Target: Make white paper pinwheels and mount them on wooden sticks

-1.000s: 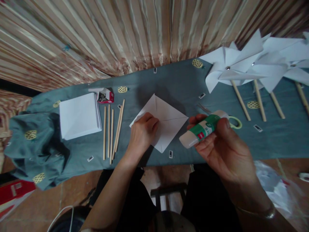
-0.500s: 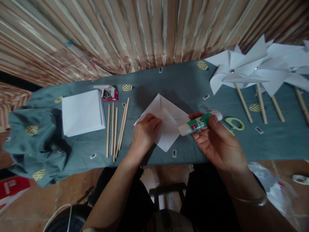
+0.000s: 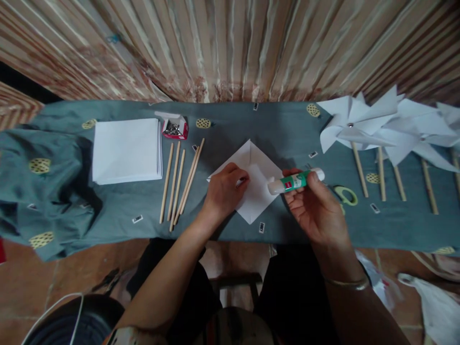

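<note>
1. Your left hand (image 3: 225, 191) was over the left part of the sheet (image 3: 254, 203), its grip curled with thumb and fingertips together; whether anything small sat between them, I could not tell.
2. Your right hand (image 3: 318, 211) had its grip clamped on the glue stick (image 3: 296, 182), thumb on the near side of the pale right end.
3. The glue stick lay nearly level across your fingers, its left end over the sheet's right part; whether it touched the paper was unclear.
4. The sheet lay on the worktop (image 3: 287, 127) like a diamond, 1 corner towards you, a crease running in from the far corner.
5. To its left lay 5 sticks (image 3: 174, 181), the 2 rightmost closest together.
6. Beyond them stood an open red box (image 3: 183, 131) of metal pieces, just beside a paper stack (image 3: 127, 151).
7. Scissors (image 3: 339, 191) with green handles lay near your right hand, partly hidden.
8. Farther right, white pinwheels (image 3: 370, 112) overlapped, stems towards you.
9. A bracelet (image 3: 350, 285) circled your right wrist.
</note>
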Tool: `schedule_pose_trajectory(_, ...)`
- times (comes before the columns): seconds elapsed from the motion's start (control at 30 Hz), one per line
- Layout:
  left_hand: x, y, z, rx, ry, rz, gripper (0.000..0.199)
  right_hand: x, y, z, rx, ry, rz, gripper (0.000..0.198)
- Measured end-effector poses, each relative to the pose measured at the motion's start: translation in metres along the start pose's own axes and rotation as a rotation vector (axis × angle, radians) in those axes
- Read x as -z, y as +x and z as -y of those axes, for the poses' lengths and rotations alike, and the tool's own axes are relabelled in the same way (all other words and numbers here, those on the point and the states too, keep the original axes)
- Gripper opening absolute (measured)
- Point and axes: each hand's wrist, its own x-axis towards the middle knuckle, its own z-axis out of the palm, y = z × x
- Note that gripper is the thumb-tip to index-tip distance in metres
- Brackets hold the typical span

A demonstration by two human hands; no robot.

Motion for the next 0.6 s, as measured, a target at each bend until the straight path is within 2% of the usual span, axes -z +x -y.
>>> schedule_pose_trajectory(0.23, 0.003, 0.0, -0.004, 0.01, -0.031, -0.023, 0.01, -0.009, -0.004, -0.005, -0.149, -0.149, 0.182, 0.025)
schedule_pose_trajectory(0.6, 0.007, -0.005, -0.006, 0.009, -0.108, -0.03, 0.009, -0.016, 0.005, -0.018, -0.15, -0.194, 0.161, 0.027)
